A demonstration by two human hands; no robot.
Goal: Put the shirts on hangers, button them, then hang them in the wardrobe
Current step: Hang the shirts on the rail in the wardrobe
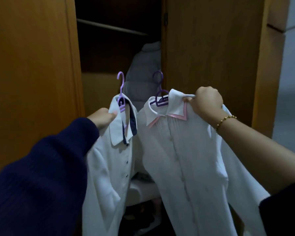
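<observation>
Two white shirts hang on purple hangers in front of the open wardrobe. My left hand (pixel 102 117) grips the shoulder of the white shirt with navy collar trim (pixel 112 160), which sits buttoned on a light purple hanger (pixel 121 92). My right hand (pixel 207 103) grips the shoulder of the white shirt with pink collar trim (pixel 186 159), buttoned on a darker purple hanger (pixel 160 94). Both hooks point up, below the wardrobe rail (pixel 112 27).
The wooden wardrobe has its left door (pixel 32 65) and right door (pixel 215 48) open. A grey padded jacket (pixel 145 70) hangs inside, behind the hangers. Light and dark items lie at the wardrobe bottom (pixel 143 189). A pale wall is at the far right.
</observation>
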